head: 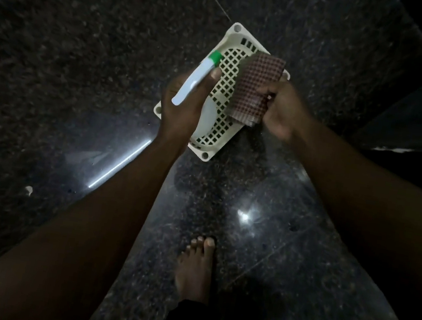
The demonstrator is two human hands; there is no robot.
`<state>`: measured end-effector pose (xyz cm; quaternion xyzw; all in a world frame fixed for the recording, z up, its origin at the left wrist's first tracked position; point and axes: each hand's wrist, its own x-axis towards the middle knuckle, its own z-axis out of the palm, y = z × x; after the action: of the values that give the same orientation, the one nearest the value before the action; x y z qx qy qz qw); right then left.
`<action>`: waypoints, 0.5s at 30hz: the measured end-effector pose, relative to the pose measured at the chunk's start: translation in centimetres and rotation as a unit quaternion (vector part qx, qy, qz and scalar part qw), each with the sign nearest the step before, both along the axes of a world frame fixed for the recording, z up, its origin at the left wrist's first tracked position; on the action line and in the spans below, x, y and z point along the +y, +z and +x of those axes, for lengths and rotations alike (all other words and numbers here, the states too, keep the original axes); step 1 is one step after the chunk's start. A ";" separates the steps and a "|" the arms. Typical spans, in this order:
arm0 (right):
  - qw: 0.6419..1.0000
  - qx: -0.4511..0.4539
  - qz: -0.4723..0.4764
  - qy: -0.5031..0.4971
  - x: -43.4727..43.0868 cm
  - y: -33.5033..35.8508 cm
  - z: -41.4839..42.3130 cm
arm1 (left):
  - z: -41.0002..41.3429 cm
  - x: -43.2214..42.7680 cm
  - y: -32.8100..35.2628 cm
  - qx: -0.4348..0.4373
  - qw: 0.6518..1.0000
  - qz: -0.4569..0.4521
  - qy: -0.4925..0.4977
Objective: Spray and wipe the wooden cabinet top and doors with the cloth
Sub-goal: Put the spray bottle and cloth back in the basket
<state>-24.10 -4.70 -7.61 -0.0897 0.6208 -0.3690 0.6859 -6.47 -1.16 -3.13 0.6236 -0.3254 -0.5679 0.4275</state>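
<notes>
The spray bottle (pixel 194 82) lies slantwise in the view. The long axis of its white head runs from lower left to upper right, and the green nozzle (pixel 215 57) at the far end points up and to the right, away from the person. A pale rounded part below the hand looks like the bottle's body. The cloth (pixel 254 89), folded and checked in brown and white, slants nearly the same way just to the right of the bottle. Its upper corner reaches past the fingers and its lower edge hangs below them.

Both are seen over a cream lattice basket (pixel 236 35) that sits on the floor (pixel 82 56), with its long sides also running lower left to upper right. The floor is dark, speckled, polished stone with straight joints. It mirrors a bright strip of light at the left and a small glare spot nearer the middle. A small pale scrap (pixel 29 189) lies on it at the left. A bare foot (pixel 196 265) stands on it below the basket. The right edge of the view holds a dark upright mass, too dim to identify.

The left hand (pixel 182 105) is wrapped round the bottle's neck, its thumb (pixel 215 73) lying along the head towards the nozzle. The right hand (pixel 281 110) has its fingers curled, pinching the cloth at its right side. Whether either hand touches the basket cannot be told.
</notes>
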 end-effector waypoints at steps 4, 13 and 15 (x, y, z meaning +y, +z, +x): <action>1.000 -0.001 0.006 -0.008 -1.3 -2.2 0.1 | -0.2 -0.5 -2.7 -0.088 0.995 -0.047 -0.011; 0.992 0.084 0.090 -0.012 -1.7 -4.6 0.6 | 2.1 19.7 -14.1 -0.238 0.938 0.190 -0.167; 0.987 0.120 0.104 0.007 -1.8 -4.6 0.6 | 1.7 29.4 -18.2 -0.304 0.898 0.271 -0.166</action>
<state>-23.55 -6.51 -12.17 -0.0657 0.7329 -0.2846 0.6144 -4.81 28.21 -21.31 0.7945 -0.3718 -0.4796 0.0219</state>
